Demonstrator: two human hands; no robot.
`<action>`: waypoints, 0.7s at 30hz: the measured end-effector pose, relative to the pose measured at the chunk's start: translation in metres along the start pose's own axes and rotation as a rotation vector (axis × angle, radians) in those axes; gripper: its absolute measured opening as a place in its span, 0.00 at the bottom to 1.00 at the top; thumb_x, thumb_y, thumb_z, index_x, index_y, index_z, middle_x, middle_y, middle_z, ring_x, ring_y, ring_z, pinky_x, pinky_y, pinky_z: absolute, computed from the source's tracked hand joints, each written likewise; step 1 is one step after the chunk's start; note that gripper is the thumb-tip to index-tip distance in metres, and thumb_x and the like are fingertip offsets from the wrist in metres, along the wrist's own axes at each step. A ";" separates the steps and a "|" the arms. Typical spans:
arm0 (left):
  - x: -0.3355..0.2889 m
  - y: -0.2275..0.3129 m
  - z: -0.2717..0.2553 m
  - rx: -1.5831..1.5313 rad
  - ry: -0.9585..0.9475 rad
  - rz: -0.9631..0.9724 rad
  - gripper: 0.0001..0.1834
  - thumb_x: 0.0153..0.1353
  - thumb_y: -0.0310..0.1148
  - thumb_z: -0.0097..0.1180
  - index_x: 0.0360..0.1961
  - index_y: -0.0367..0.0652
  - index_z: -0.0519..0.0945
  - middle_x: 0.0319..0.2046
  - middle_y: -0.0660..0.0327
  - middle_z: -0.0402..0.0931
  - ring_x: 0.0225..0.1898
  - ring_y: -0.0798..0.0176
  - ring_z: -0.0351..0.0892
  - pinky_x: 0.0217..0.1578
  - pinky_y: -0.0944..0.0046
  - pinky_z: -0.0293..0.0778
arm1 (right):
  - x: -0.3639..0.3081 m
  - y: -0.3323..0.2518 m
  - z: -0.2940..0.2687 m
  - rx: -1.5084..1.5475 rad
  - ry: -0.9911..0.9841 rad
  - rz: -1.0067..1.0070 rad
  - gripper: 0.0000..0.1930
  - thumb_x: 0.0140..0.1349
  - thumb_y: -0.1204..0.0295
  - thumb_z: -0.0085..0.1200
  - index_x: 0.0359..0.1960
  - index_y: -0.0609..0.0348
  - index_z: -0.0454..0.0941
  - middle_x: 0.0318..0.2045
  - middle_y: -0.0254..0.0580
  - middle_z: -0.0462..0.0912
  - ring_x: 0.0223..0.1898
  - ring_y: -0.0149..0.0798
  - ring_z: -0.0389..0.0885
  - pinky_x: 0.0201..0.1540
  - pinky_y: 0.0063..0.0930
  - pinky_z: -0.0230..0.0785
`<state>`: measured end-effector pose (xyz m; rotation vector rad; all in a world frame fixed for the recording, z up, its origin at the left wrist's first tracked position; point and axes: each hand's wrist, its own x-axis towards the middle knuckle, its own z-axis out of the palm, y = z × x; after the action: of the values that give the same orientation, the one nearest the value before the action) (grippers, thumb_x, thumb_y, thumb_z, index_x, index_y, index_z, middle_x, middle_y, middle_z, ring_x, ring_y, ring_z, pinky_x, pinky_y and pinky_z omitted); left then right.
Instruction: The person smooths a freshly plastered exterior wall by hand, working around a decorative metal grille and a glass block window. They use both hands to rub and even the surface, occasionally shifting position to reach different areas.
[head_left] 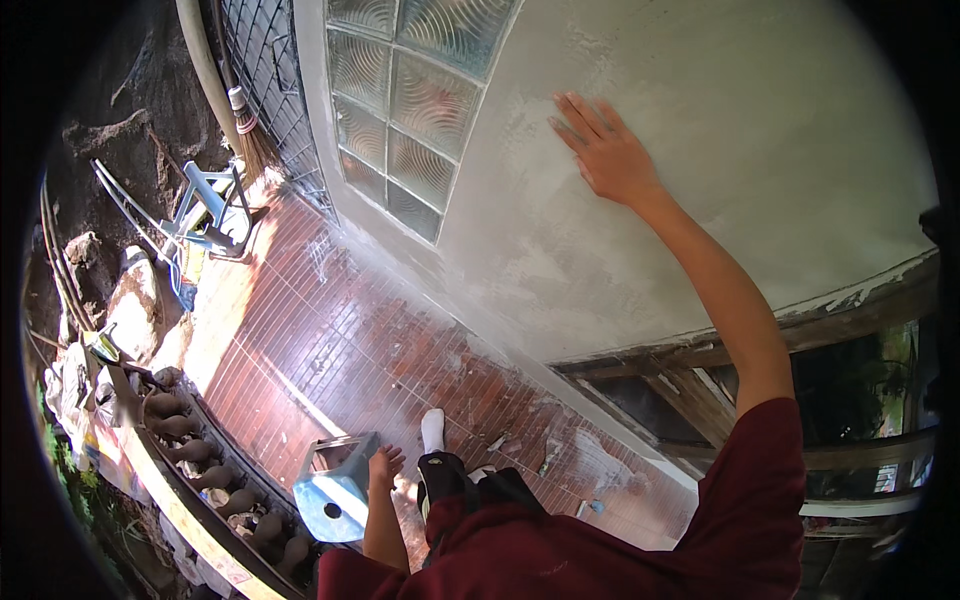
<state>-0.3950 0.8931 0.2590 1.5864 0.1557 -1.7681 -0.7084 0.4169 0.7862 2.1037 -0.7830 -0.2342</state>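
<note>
My right arm reaches up to the grey plastered wall (740, 170). Against it my right hand (612, 158) lies flat, with fingers stretched out and nothing in them. The plaster looks patchy and whitish around the fingertips. My left hand (384, 468) hangs low beside a light blue plastic stool (330, 508) that has a round hole. Its fingers are stretched and seem to hold nothing; whether it touches the stool I cannot tell. Left of my right hand, a window of patterned glass panes (432, 95) is set into the wall.
Reddish-brown floor tiles (330, 340) carry white dust and scraps. A wooden frame (700, 400) borders the wall at right. At far left are a broom (250, 135), a blue-grey step stool (210, 210) and rocks (135, 305). A railing with rounded balusters (195, 450) runs along the left.
</note>
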 end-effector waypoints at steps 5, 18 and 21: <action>-0.007 -0.005 0.012 0.033 0.027 -0.045 0.32 0.73 0.51 0.32 0.67 0.37 0.60 0.58 0.49 0.72 0.52 0.47 0.77 0.54 0.51 0.71 | -0.023 -0.034 0.027 0.006 -0.025 0.001 0.32 0.65 0.63 0.47 0.71 0.54 0.58 0.75 0.38 0.46 0.76 0.39 0.40 0.76 0.42 0.37; 0.062 -0.037 0.149 -0.013 -0.087 0.014 0.26 0.73 0.44 0.35 0.62 0.38 0.70 0.52 0.53 0.79 0.50 0.57 0.79 0.53 0.58 0.71 | -0.005 -0.237 0.179 0.159 -0.041 0.110 0.33 0.63 0.61 0.49 0.70 0.55 0.61 0.75 0.46 0.48 0.76 0.44 0.42 0.74 0.48 0.41; 0.092 -0.069 0.186 0.036 -0.137 -0.033 0.25 0.72 0.45 0.39 0.60 0.41 0.73 0.51 0.57 0.80 0.48 0.61 0.80 0.51 0.60 0.73 | 0.022 -0.306 0.243 0.023 0.018 0.003 0.31 0.64 0.59 0.47 0.69 0.52 0.62 0.75 0.42 0.48 0.76 0.42 0.41 0.74 0.49 0.38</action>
<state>-0.5816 0.8013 0.1925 1.4900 0.0850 -1.9080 -0.6580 0.3765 0.4005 2.1230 -0.7820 -0.2056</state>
